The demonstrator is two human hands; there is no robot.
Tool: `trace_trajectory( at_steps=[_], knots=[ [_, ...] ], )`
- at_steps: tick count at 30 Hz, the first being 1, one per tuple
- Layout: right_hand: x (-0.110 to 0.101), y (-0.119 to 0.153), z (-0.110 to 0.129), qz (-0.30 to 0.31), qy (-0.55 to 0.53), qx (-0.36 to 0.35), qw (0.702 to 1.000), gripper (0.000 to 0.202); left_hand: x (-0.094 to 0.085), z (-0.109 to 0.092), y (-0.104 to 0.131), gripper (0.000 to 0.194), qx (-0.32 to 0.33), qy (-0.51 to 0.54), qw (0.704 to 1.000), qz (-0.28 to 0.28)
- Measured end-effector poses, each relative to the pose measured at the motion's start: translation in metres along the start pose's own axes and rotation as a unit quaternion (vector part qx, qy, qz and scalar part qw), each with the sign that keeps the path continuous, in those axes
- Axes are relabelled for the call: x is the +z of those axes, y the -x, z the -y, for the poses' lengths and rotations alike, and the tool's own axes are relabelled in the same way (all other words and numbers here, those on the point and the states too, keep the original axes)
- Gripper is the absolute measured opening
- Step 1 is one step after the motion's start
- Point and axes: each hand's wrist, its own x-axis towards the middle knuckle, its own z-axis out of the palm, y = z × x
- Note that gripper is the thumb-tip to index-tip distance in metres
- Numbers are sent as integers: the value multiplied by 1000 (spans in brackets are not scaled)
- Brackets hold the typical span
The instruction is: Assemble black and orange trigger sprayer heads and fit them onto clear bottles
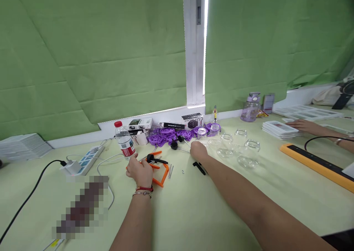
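My left hand [140, 171] is curled at the near side of a clear bottle with a red cap [122, 140], over several orange plastic pieces [162, 177]. A black knob with a black handle [155, 159] lies by its fingertips; what the fingers hold is hidden. Farther right, my right hand [198, 151] is closed, its fingers mostly out of sight. Two thin metal rods with black round ends [174, 145] run up to it, and I cannot tell whether it grips them. Under its wrist is a black L-shaped piece [199, 168]. Thin metal pins [170, 171] lie between the hands.
Purple wheel-like parts [166, 135] and small boxes [193, 121] line the wall. Clear jars [249, 153] stand right of my right hand. A power strip [90, 160] and cables are at left. Another person's hand [302, 125] rests near white trays [279, 129], behind an orange-black bar [315, 166].
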Motion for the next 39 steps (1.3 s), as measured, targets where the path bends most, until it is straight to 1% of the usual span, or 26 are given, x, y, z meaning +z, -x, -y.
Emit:
trace_trajectory(
  at_steps=[2, 4, 6, 7, 9, 10, 13, 14, 15, 16, 17, 19, 20, 22, 24, 25, 27, 33, 37, 39],
  knots=[
    [-4, 2, -2, -8, 9, -3, 1000, 16, 2, 3, -1, 33, 8, 26, 1000, -6],
    [-8, 6, -3, -22, 20, -13, 999, 19, 3, 5, -2, 30, 19, 84, 996, -10],
    [-13, 13, 0, -42, 33, -45, 998, 23, 3, 5, -2, 26, 23, 177, 984, 0],
    [-15, 18, 3, -51, 39, -71, 995, 24, 3, 4, -2, 25, 22, 234, 972, 16],
    [-17, 30, 11, -64, 54, -136, 987, 24, 0, 0, 0, 30, 16, 340, 937, 76],
    [-17, 36, 16, -64, 62, -170, 981, 22, -2, -3, 2, 34, 10, 382, 916, 123],
    [-15, 53, 31, -54, 85, -258, 961, 19, -8, -11, 8, 46, -29, 447, 852, 272],
    [-14, 58, 35, -56, 101, -287, 951, 20, -9, -13, 10, 48, -43, 461, 833, 303],
    [-13, 62, 39, -63, 117, -308, 942, 22, -9, -14, 10, 47, -54, 474, 818, 322],
    [-11, 65, 41, -76, 130, -322, 935, 23, -9, -14, 10, 46, -63, 487, 809, 324],
    [-8, 69, 44, -92, 136, -327, 931, 24, -9, -13, 9, 42, -70, 500, 806, 310],
    [-1, 75, 49, -112, 124, -321, 932, 26, -7, -11, 6, 36, -91, 524, 809, 250],
    [3, 78, 51, -106, 113, -321, 934, 28, -6, -9, 5, 34, -103, 534, 812, 213],
    [12, 84, 57, -47, 103, -343, 932, 33, -5, -6, 1, 32, -121, 547, 814, 151],
    [19, 88, 62, 17, 105, -368, 924, 36, -3, -5, -1, 32, -130, 552, 814, 123],
    [21, 90, 65, 39, 104, -375, 920, 35, -3, -4, -1, 32, -132, 553, 814, 119],
    [22, 91, 68, 58, 98, -377, 919, 31, -2, -5, 0, 32, -136, 554, 813, 120],
    [17, 92, 69, 75, 68, -362, 927, 30, 0, -7, 4, 32, -136, 556, 809, 132],
    [18, 93, 69, 86, 10, -325, 942, 19, 0, -6, 5, 32, -145, 543, 816, 135],
    [20, 93, 70, 80, -8, -303, 950, 23, 0, -6, 5, 32, -145, 540, 818, 135]
  ],
)
